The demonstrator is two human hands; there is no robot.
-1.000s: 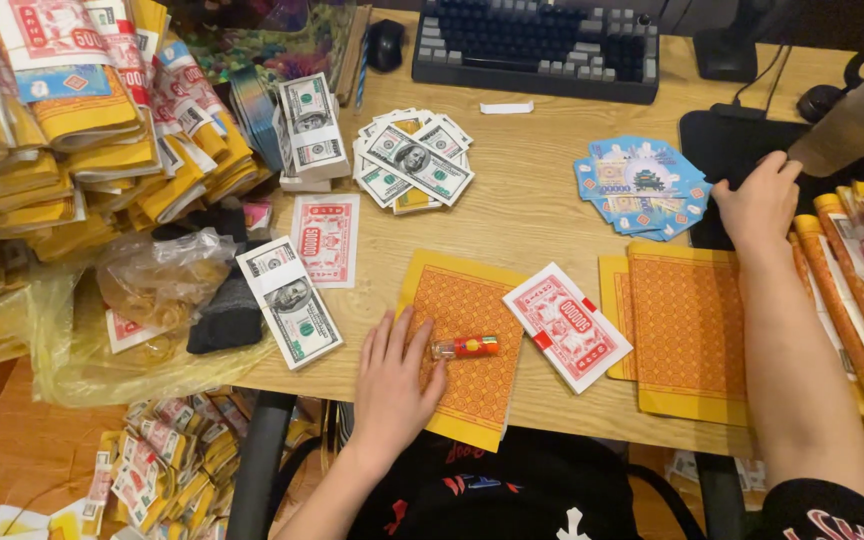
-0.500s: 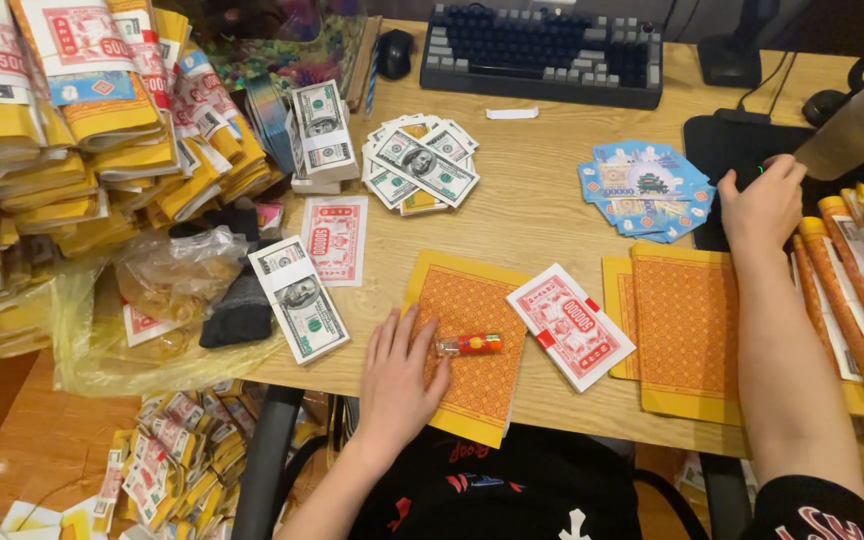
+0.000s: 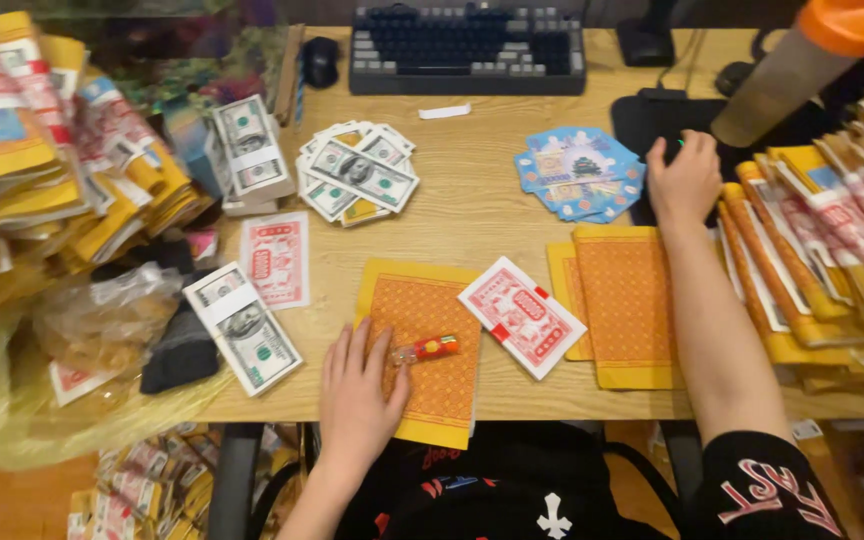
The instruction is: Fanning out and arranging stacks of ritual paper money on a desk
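We see our left hand (image 3: 357, 395) lying flat on the orange paper sheet with a yellow edge (image 3: 430, 350) at the near side of the light wooden table (image 3: 472, 200). Its fingers are spread apart and grip nothing. Our thumb tip is just beside a small red and orange lighter (image 3: 427, 349) that lies on the same sheet.

A red and white paper bundle with a red band (image 3: 522, 316) sits just to the right of the lighter, partly on the sheet's corner. A stack of more orange sheets (image 3: 624, 305) lies further right.

Our right hand (image 3: 684, 180) reaches far across the table and rests on a black mouse pad (image 3: 652, 118). Its fingers are curled down together over something dark, and we cannot tell if they grip it. A fan of blue paper cards (image 3: 577, 172) is just to the left of this hand.

To the left of our left hand lies a banded stack of pretend green money notes (image 3: 244, 328), and a red and white printed sheet (image 3: 275, 260) lies behind it. More pretend notes are fanned out in a loose pile (image 3: 357, 172) near the dark keyboard (image 3: 467, 50). Yellow paper bundles (image 3: 832, 240) are piled up on the right
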